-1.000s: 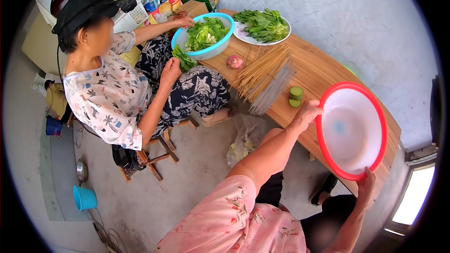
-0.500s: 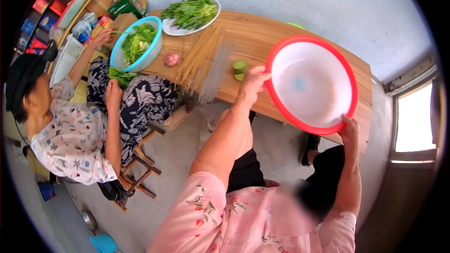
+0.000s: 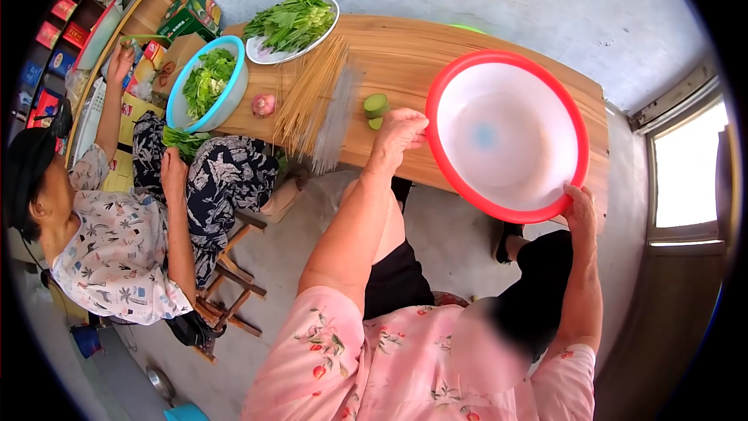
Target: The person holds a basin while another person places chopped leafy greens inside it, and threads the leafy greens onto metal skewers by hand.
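Note:
A white basin with a red rim (image 3: pixel 508 136) is tilted toward me above the right part of the wooden table (image 3: pixel 413 47). Its inside shows a blue patch at the bottom and no food. My left hand (image 3: pixel 400 134) grips the rim on the left side. On the lower right of the rim, my right hand (image 3: pixel 578 207) is closed with the thumb over the edge. Just left of my left hand lie cut green vegetable pieces (image 3: pixel 375 104). Farther left are thin tan sticks (image 3: pixel 310 97) beside a bundle of clear strips (image 3: pixel 338 121).
At the left sits a co-worker (image 3: pixel 117 249) on a wooden stool, holding leafy greens (image 3: pixel 184 141) and a stalk. A blue basin (image 3: pixel 238 78) of greens, a white plate (image 3: pixel 333 14) of greens and a pink bulb (image 3: pixel 263 105) are on the table. A door (image 3: pixel 678 296) stands right.
My view has shifted slightly, moving the table items left in the picture. The co-worker's far hand has risen with a stalk. Both my hands still hold the basin.

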{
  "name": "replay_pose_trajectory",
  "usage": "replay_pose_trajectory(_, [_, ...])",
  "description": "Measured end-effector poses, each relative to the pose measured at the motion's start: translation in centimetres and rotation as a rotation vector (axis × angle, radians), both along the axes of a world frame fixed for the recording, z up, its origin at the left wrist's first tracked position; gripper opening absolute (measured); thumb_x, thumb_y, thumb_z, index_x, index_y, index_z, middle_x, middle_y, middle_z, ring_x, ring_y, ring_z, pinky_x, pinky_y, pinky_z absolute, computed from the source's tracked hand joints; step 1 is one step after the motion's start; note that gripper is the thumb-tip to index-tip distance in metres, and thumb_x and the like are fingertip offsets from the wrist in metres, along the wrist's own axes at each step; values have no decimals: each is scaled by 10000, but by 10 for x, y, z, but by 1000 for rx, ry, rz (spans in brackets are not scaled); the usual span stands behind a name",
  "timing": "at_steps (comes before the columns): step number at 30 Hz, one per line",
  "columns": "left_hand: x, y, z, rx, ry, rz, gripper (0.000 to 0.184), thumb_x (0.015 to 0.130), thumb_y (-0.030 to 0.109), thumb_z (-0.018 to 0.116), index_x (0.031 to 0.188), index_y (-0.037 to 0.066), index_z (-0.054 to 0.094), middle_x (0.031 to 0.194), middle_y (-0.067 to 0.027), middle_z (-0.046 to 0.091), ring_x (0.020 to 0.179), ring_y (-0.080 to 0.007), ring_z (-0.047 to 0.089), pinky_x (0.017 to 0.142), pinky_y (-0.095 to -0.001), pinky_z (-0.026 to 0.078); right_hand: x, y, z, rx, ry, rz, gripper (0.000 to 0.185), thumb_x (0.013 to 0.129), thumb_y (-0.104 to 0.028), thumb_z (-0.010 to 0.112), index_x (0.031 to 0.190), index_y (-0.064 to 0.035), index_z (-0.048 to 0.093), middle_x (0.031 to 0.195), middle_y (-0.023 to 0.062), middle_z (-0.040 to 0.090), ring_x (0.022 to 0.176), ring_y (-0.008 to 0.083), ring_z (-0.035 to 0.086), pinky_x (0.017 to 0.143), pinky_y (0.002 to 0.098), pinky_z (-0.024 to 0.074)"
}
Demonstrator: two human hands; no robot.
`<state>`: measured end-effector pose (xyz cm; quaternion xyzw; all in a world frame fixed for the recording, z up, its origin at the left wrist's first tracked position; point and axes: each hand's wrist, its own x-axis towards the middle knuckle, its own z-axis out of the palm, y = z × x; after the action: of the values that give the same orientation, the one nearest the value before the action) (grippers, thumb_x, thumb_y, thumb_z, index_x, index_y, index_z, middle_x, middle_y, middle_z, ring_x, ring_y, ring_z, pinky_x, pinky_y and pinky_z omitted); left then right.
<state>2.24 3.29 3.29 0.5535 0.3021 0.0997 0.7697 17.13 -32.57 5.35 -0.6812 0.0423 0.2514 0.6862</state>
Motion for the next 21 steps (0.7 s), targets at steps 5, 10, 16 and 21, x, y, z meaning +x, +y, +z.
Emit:
replay_pose_trajectory(5, [-1,6,9,159,120,-25,224,790,226,610,903,32,605,769,-84,642,630,-155,612,577,-265,479,10,-1,-3,-54,30,76,337,810,-96,501,1083,100,475,992,180,577,842,287,623,677,403,558])
replay_pose_trajectory(10, [-2,6,12,326,209,96,246,736,159,573,892,-30,596,723,-103,631,584,-178,619,483,-269,507,8,9,1,-51,42,109,341,833,-101,494,1109,96,459,994,179,581,848,289,624,690,409,558])
replay_pose_trajectory(16, [-11,24,1,388,265,88,263,751,211,573,868,-20,613,677,-114,625,516,-177,604,472,-264,481,0,21,7,-14,74,189,329,869,-146,492,1114,72,464,1007,165,587,847,262,629,692,379,562])
replay_pose_trajectory(21, [-18,24,-5,403,241,177,280,720,244,534,803,-6,627,673,-130,639,514,-199,617,522,-285,495,-9,26,11,-31,78,229,372,870,-198,525,1132,60,468,1004,153,596,839,252,636,686,363,563])
